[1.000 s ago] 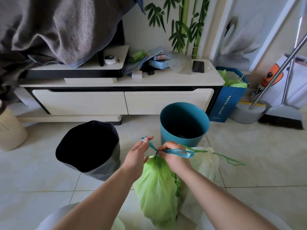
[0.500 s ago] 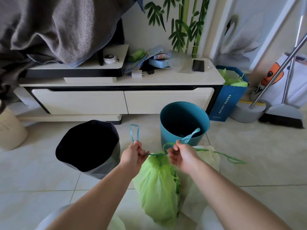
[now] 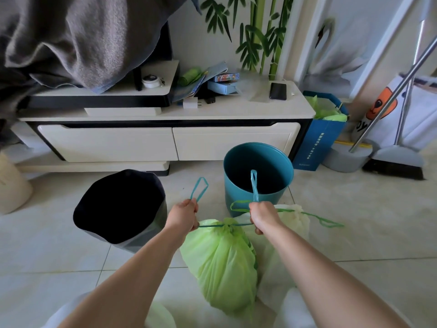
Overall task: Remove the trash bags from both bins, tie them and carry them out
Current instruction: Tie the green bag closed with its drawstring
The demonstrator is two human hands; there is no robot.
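- Now, 2 bins on the floor: black-lined bin [image 3: 119, 207] at left, teal bin [image 3: 257, 176] at right, no bag visible inside the teal one.
- Green bag [image 3: 222, 261] lies between the forearms; a pale second bag [image 3: 293, 218] sits just behind it.
- Left hand [image 3: 183, 215] and right hand [image 3: 262, 215], both clenched on the drawstring [image 3: 224, 225].
- Judgement: pull evenly outward, level, until the knot seats at the neck.

On the blue paper bag [image 3: 316, 140], at about two o'clock from the teal bin [image 3: 257, 176], a column of white characters runs down its face, too small to read, and the white bag [image 3: 406, 114] farther right shows partial dark letters resembling "OY" beneath an orange cartoon figure.
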